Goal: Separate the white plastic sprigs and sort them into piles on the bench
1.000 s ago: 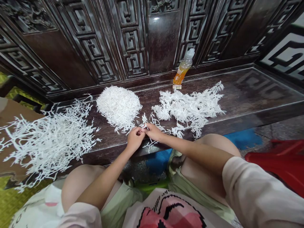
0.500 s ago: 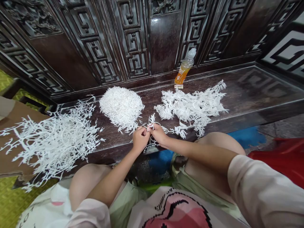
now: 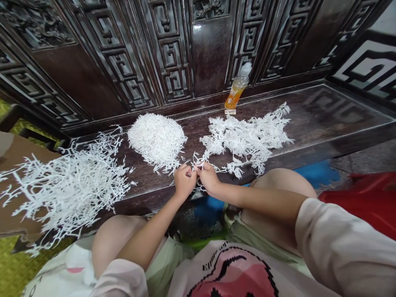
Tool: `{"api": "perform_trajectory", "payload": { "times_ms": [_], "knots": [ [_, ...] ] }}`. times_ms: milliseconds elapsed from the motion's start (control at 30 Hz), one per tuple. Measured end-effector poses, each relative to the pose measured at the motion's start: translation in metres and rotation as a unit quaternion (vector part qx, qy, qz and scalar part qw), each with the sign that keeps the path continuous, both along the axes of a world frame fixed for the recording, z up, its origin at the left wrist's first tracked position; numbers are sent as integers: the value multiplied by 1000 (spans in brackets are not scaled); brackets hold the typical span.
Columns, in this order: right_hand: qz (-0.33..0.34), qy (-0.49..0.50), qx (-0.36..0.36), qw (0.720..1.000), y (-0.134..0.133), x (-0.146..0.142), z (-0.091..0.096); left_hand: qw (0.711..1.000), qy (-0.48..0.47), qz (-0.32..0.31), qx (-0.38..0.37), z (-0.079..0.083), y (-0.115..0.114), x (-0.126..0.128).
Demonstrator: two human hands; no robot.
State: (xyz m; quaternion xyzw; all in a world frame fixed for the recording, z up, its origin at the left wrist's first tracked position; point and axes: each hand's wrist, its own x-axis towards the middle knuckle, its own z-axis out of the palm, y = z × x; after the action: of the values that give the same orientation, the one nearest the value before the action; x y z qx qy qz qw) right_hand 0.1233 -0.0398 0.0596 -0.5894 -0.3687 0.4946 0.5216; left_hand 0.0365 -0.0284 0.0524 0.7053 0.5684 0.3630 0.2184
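White branching sprig (image 3: 196, 158) between fingers (image 3: 204, 168)

left hand (image 3: 185, 181) and right hand (image 3: 208, 178) further right beside the white heap (image 3: 157, 142) than earlier; less white sprig (image 3: 199, 187) below them

Ahead of the left hand (image 3: 185, 181) sits a dense heap of cut sprigs (image 3: 157, 142) on the wooden bench (image 3: 324, 119), with a branching sprig pile (image 3: 71, 185) further left. Ahead of the right hand (image 3: 208, 178) lies another sprig pile (image 3: 244, 140), a bottle (image 3: 236, 88) behind it.

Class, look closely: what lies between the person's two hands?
A small white branching sprig, gripped by the left hand and right hand, as the head view shows.
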Motion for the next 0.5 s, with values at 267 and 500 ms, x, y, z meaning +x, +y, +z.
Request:
{"api": "perform_trajectory", "payload": {
  "times_ms": [267,500],
  "knots": [
    [-82,-8,25,996,26,28,23,989,-33,142,-34,-14,4,-24],
    [95,2,-27,995,46,44,5,985,-45,133,-103,-14,29,-42]
  ]
}}
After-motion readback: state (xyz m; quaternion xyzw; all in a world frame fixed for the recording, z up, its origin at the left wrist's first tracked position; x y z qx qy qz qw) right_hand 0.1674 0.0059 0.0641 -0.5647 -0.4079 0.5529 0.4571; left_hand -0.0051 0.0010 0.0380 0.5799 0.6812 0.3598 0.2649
